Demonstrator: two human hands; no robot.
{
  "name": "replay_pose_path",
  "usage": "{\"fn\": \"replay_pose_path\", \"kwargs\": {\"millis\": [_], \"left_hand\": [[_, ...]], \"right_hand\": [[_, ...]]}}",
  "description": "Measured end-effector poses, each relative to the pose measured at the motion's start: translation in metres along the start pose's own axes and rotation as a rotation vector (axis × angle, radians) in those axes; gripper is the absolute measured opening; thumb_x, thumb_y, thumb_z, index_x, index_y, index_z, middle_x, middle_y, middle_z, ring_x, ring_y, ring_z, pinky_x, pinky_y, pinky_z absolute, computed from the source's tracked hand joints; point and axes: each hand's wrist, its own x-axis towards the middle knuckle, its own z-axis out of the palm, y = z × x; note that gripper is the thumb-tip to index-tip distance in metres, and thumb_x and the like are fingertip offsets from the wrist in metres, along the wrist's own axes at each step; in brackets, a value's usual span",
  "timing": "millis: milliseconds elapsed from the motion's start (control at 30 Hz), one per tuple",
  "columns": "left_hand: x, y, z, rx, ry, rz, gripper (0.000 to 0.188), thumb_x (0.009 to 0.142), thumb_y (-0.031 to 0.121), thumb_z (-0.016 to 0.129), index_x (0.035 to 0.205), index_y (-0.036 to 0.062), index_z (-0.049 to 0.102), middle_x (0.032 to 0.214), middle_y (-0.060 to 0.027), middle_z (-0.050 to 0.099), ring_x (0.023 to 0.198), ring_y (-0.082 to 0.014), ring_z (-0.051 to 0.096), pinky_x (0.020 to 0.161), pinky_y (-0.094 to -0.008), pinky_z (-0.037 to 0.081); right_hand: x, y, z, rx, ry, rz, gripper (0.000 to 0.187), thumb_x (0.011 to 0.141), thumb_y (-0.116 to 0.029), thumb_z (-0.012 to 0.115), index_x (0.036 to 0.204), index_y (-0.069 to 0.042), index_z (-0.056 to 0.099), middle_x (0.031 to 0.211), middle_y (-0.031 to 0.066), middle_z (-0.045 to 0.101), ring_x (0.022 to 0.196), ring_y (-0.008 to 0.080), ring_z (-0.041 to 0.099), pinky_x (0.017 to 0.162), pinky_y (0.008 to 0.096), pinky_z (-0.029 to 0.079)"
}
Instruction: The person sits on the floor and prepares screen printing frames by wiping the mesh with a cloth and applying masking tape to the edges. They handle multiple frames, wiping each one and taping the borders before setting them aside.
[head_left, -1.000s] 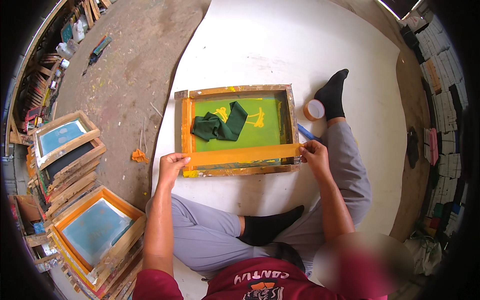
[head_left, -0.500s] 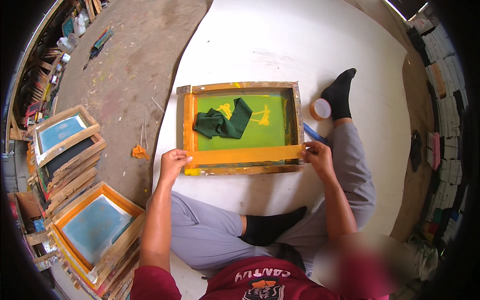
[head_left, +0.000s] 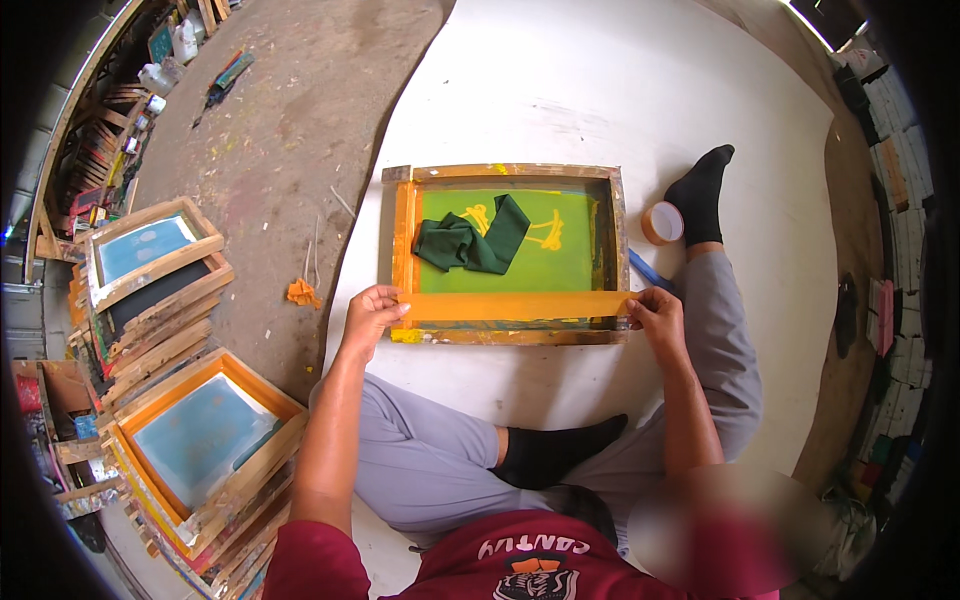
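Note:
Between my two hands stretches a strip of orange-brown packing tape [head_left: 515, 306], held taut over the near part of a screen-printing frame [head_left: 500, 338]. My left hand [head_left: 374, 318] pinches its left end by the frame's near left corner. The other end is pinched by my right hand [head_left: 657, 314] near the right side. Inside the wooden frame is a green mesh [head_left: 560, 270] with yellow marks. A crumpled dark green cloth [head_left: 507, 235] lies on the mesh. Whether the tape touches the mesh or frame, I cannot tell.
A tape roll [head_left: 662, 223] stands by my socked foot, near a blue strip-like object [head_left: 650, 270]. Stacked wooden frames [head_left: 205, 440] are at the left, and an orange scrap [head_left: 302, 292] lies on the floor. White sheeting [head_left: 560, 90] spreads under me.
The whole scene has shifted slightly right in the view. Both hands still hold the taut tape, which sits a little higher relative to the frame's near edge.

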Motion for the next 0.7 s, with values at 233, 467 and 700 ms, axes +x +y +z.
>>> {"fn": "replay_pose_path", "kwargs": {"millis": [233,467,700], "left_hand": [[-0.004,0.003,0.008,0.008,0.059,0.194,0.033,0.090,-0.005,0.077,0.117,0.0047,0.061,0.086,-0.0032,0.073,0.081,-0.0093,0.067,0.078,-0.0248,0.051],[0.008,-0.021,0.002,0.223,0.061,0.397,0.024,0.092,-0.002,0.075,0.104,0.0070,0.056,0.082,-0.0016,0.067,0.081,-0.0081,0.063,0.080,-0.0255,0.049],[-0.008,-0.001,0.010,0.741,0.132,0.583,0.013,0.089,0.007,0.078,0.092,0.0034,0.066,0.080,-0.0074,0.069,0.070,-0.0186,0.066,0.064,-0.0321,0.052]], "right_hand": [[0.000,0.003,0.003,-0.036,0.035,-0.050,0.016,0.092,-0.005,0.077,0.103,0.004,0.069,0.078,0.0063,0.071,0.067,0.0115,0.064,0.061,0.0279,0.051],[-0.001,0.013,0.011,-0.220,0.120,-0.213,0.028,0.088,-0.006,0.077,0.112,-0.006,0.063,0.073,0.0071,0.067,0.069,0.0129,0.063,0.065,0.0318,0.050],[-0.012,-0.007,0.016,-0.457,0.062,-0.398,0.009,0.090,-0.005,0.069,0.099,-0.003,0.070,0.092,0.0161,0.072,0.082,0.0338,0.070,0.078,0.0400,0.054]]}}
